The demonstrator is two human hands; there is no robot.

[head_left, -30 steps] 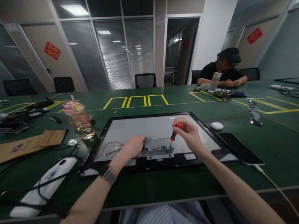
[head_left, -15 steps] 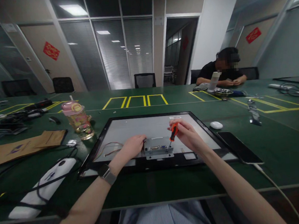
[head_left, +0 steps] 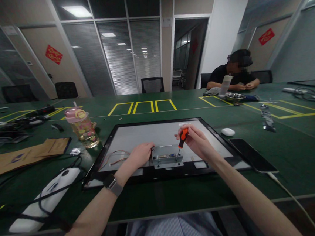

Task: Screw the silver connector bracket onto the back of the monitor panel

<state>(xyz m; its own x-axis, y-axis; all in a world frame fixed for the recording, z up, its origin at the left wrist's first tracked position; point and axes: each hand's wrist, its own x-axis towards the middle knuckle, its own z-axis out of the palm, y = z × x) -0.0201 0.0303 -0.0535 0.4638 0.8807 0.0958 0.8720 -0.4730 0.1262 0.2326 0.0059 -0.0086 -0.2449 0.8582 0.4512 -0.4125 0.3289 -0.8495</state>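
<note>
A flat display panel [head_left: 131, 135] with a black frame lies on the table in front of me, its grey back upward. Near its front edge sits a metal bracket box [head_left: 161, 161] with a row of connector ports. My left hand [head_left: 141, 154] grips the box at its left end; the fingertips are partly hidden behind it. In my right hand [head_left: 198, 140] is an orange and black screwdriver [head_left: 183, 137], tilted, its tip down at the right end of the box's port side. Thin loose wires [head_left: 119, 155] lie on the panel left of the box.
At left stand a pink-lidded cup [head_left: 83, 127], a brown paper bag [head_left: 24, 155] and a white power strip [head_left: 47, 199] with black cables. On the right lie a phone [head_left: 253, 155] on its cable and a white earbud case [head_left: 228, 131]. Another person [head_left: 233, 71] sits across the table.
My right fingers have shifted slightly around the screwdriver handle. The tip stays at the same spot, and my left hand has not visibly moved.
</note>
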